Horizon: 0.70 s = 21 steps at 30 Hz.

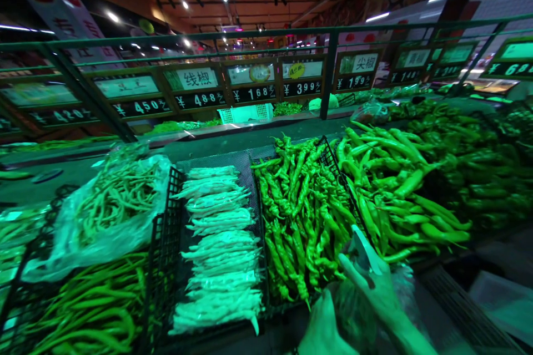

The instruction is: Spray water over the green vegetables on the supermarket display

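Long wrinkled green peppers (297, 211) fill a black crate in front of me. At its near right corner is my right hand (377, 280), thumb and fingers apart, over the edge of the peppers. Lower and to the left, my left hand (325, 324) shows only partly at the bottom of the view. Thin clear plastic, seemingly a bag (356, 310), lies between the hands and against the left one, whose fingertips are hidden. Smoother, thicker green peppers (400, 188) are heaped just beyond my right hand.
Bundled pale long beans (220, 244) lie in the crate to the left. Further left are beans in a plastic bag (116, 199) and loose green beans (95, 305). A rail (333, 75) with price signs (200, 89) runs behind. Dark green peppers (478, 166) lie at right.
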Motion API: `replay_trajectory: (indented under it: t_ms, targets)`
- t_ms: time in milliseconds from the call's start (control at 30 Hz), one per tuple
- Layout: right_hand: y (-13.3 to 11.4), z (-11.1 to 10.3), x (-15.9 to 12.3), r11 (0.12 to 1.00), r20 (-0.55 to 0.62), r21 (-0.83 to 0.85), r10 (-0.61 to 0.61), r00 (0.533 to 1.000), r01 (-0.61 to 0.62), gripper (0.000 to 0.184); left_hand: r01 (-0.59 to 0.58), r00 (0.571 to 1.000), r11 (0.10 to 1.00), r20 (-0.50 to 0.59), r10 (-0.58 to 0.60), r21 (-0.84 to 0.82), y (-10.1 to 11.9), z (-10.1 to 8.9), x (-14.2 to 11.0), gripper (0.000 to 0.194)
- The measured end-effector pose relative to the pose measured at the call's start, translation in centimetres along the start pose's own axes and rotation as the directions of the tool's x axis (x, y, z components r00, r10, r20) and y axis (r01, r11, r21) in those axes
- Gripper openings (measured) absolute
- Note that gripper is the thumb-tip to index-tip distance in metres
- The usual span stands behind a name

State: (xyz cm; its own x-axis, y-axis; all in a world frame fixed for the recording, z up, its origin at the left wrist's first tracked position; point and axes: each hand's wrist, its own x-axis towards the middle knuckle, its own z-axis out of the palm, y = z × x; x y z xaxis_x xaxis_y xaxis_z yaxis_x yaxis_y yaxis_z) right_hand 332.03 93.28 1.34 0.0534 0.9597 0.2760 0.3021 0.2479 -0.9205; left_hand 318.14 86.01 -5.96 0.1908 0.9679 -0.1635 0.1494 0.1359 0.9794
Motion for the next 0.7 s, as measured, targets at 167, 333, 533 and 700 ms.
replay_trajectory:
  t_ms: [167,333,533,700]
  targets:
    - [1.9,-0.4,-1.2,0.995,0.015,0.049,0.092,0.996,-0.093,0.088,0.161,0.982,0.983,0.084,-0.168,0.084,-2.5,0.5,-0.2,0.135]
    - [4.0,-0.5,-2.9,0.978,0.003,0.019,0.210,0.978,-0.210,0.094,0.299,0.953,0.947,0.019,-0.303,0.121,-4.6,1.4,-0.9,0.135]
    - [4.9,-0.1,-2.7,0.979,0.031,0.019,0.201,0.979,-0.202,0.093,0.304,0.950,0.941,0.027,-0.311,0.152,-1.9,1.1,-1.2,0.125]
    - [5.5,1.1,-2.1,0.992,0.157,0.026,0.116,0.981,-0.121,0.085,0.262,0.965,0.959,-0.010,-0.263,0.108,0.5,0.6,-2.0,0.103]
